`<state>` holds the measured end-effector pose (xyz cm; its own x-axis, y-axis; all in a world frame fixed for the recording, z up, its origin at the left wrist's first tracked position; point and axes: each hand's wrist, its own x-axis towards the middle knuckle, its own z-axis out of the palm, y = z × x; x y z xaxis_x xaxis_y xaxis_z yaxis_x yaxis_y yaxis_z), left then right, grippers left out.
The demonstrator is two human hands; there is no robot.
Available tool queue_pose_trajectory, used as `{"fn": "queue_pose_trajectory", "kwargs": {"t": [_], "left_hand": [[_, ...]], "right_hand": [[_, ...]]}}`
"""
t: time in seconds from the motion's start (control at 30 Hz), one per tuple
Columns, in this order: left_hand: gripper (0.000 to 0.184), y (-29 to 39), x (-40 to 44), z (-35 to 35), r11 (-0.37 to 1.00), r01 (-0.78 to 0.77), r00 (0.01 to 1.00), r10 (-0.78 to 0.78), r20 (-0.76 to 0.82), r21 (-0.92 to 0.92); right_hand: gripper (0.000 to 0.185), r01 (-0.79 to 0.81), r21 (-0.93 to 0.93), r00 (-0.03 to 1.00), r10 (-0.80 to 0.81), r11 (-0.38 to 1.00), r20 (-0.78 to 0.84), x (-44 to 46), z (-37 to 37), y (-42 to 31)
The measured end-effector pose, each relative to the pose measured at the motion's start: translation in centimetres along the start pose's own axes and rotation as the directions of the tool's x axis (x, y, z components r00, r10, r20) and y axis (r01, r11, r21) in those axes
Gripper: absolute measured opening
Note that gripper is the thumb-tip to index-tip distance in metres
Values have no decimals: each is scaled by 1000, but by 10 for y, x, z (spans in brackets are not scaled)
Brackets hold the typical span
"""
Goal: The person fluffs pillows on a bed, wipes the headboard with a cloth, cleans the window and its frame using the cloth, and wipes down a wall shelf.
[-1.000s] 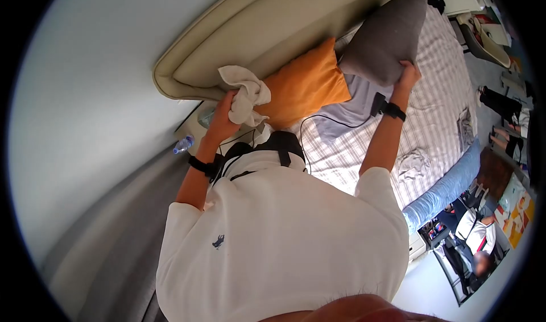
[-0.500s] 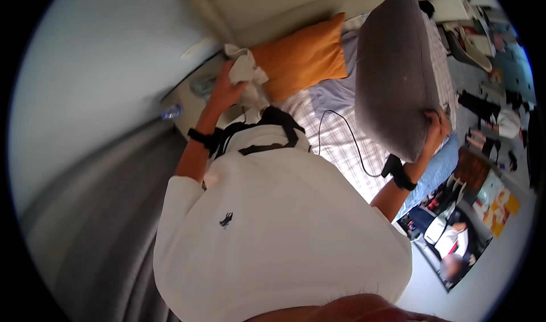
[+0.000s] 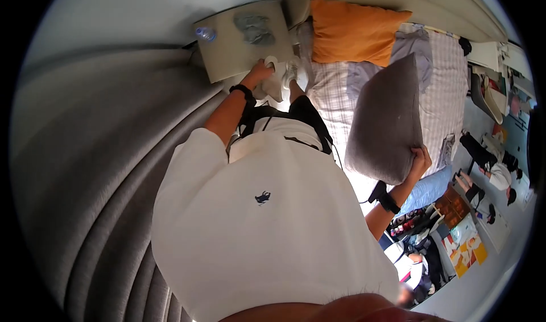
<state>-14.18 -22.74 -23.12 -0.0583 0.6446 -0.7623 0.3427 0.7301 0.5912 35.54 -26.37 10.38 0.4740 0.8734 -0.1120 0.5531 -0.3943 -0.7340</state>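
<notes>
My right hand (image 3: 420, 164) grips the lower edge of a grey pillow (image 3: 382, 123), which stands tilted over the bed. In my left hand (image 3: 260, 73) is a crumpled off-white cloth (image 3: 272, 88), hanging low between the nightstand (image 3: 224, 55) and my legs. The fingers on the cloth are closed and partly hidden. Away from both hands, an orange pillow (image 3: 355, 33) lies at the head of the bed by the headboard.
On the nightstand are a plastic bottle (image 3: 206, 34) and a crumpled grey-green cloth (image 3: 254, 28). Grey curtains (image 3: 114, 151) hang along the left. A plaid sheet (image 3: 441, 94) covers the bed; a blue folded bundle (image 3: 427, 192) lies at its foot. Other people (image 3: 500, 174) are at the right.
The view has swung, showing more of the nightstand. The cloth in my left hand has moved away from the orange pillow and down. The grey pillow is lower, still in my right hand.
</notes>
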Motion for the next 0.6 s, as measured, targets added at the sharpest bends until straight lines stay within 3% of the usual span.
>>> {"fn": "queue_pose_trajectory", "kwargs": {"t": [0.07, 0.17, 0.23, 0.3, 0.33, 0.37, 0.4, 0.47, 0.53, 0.57, 0.6], "left_hand": [[86, -30, 9, 3, 997, 73, 993, -73, -96, -5], [85, -46, 1, -8, 981, 98, 963, -135, -231, -166], [83, -43, -11, -25, 994, -112, 870, 93, -484, -11], [77, -42, -12, -39, 988, 6, 843, 79, -532, 156], [77, -37, -20, -37, 986, 0, 856, 85, -510, 164], [72, -27, -25, -37, 954, -96, 809, 241, -536, 283], [67, -13, -27, -37, 898, -184, 739, 394, -547, 398], [51, 30, -46, -16, 741, -488, 562, 671, -483, 462], [46, 125, -148, -6, 623, -729, 572, 782, -248, 284], [39, 146, -161, 14, 396, -795, 293, 914, -280, 461], [40, 176, -192, 18, 144, -903, 59, 975, -215, 405]], "right_hand": [[18, 9, 0, 1000, -9, 1000, -7, -9, 4, 9], [19, 39, 27, 999, -39, 999, -6, -14, 4, 13], [22, -47, 17, 988, 44, 999, 151, -9, 1, 12], [24, -62, 28, 974, 54, 998, 219, -7, 10, -1], [24, -122, 135, 949, 76, 983, 305, -11, 19, -12], [24, -185, 241, 918, 80, 953, 388, -15, 30, -27], [25, -203, 215, 851, 64, 955, 522, -20, 34, -41], [27, -97, 135, 744, -18, 986, 668, -18, 45, -51], [25, -52, 140, 706, -63, 989, 705, -19, 58, -49], [25, -51, 140, 694, -66, 989, 717, -21, 64, -54], [24, 49, 88, 705, -96, 995, 703, -26, 69, -60]]}}
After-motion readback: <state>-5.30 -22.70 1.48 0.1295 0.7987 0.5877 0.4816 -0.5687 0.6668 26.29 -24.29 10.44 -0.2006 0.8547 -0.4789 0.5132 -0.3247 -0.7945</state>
